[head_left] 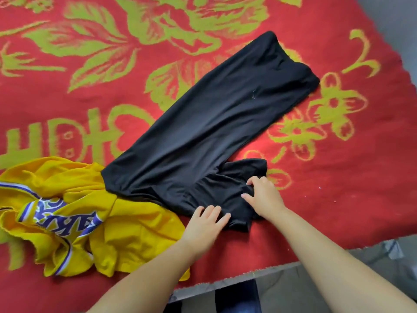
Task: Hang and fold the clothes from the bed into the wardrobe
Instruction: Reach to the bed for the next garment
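Two garments on a bed, both hands at the near one

A long garment (209,134) lies spread on the bedcover (327,195), running from the far right toward the near middle. A jersey (94,218) lies crumpled to its left, its edge tucked under the garment's near left corner. The left hand (203,227) rests on the garment's near end; the right hand (264,197), just beside it, pinches the folded cloth there.

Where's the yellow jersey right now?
In the head view, the yellow jersey lies crumpled at lower left on the red blanket, beside the black garment, just left of the left hand.
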Tool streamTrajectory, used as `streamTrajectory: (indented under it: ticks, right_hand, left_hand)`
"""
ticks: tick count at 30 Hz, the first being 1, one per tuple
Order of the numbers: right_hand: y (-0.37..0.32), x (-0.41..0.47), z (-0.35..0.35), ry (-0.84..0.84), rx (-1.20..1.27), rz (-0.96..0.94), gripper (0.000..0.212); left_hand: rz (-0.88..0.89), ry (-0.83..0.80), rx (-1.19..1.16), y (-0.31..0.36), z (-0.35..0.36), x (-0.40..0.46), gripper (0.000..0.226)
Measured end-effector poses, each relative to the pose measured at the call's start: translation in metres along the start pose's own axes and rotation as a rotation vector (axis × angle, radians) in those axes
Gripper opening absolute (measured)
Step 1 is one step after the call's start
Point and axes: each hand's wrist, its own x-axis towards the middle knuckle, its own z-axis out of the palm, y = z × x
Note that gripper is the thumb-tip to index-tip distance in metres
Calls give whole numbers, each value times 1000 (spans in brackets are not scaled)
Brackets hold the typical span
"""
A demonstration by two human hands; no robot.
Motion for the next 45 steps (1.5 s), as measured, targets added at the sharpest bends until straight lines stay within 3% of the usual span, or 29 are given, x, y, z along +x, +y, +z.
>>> streamTrajectory:
  ticks: [2,4,6,9,12,14,16,18,20,23,26,30,33,36,39,42,45]
  right_hand:
    - [-3,3,-3,-14,-30,15,19]
    - [-3,7,-14,-49,171,11,8]
    - [-5,10,-34,-23,407,-39,14]
    - [-10,20,-63,169,597,-140,14]
    - [-5,37,-68,264,442,-145,4]
    - [8,44,-57,266,175,-67,12]
    - [17,44,-45,234,77,-41,32]
    - [20,40,-38,196,97,-69,53]
    - [23,41,-36,149,47,-81,53]
    - [25,39,-39,95,46,-44,27]
    - [24,30,-49,19,227,10,13]
    - [31,25,-55,-225,120,-4,16]
    - [42,45,-73,-231,140,22,27]
    - [51,75,-114,-123,238,43,20]
    - [48,86,-130,-176,128,-96,17]
    - [25,74,-99,-283,102,-188,39]
    - [0,63,-63,-322,153,-184,41]
  left_hand:
    - [-8,80,-91,4,-6,3,33]
    - [4,176,-141,2,-15,0,17]
    - [10,253,-204,6,-23,-4,3]
    - [-88,391,-344,17,-35,1,21]
    - [-174,450,-408,34,-43,23,8]
    - [-204,324,-381,47,-41,43,10]
    - [-224,148,-263,54,-30,55,18]
    - [-255,43,-195,54,-16,55,46]
    - [-272,42,-172,48,-6,51,68]
    - [-237,49,-143,36,-7,54,42]
    - [-161,-75,-176,22,-19,59,20]
    - [-56,-219,-296,11,-13,45,23]
    - [-112,-262,-474,2,-14,41,32]
    - [-315,69,-655,-12,-30,49,27]
    - [-693,390,-596,-55,-49,50,25]
    - [-1161,403,-424,-116,-46,31,51]
    - [-1638,304,-605,-161,-27,-3,90]
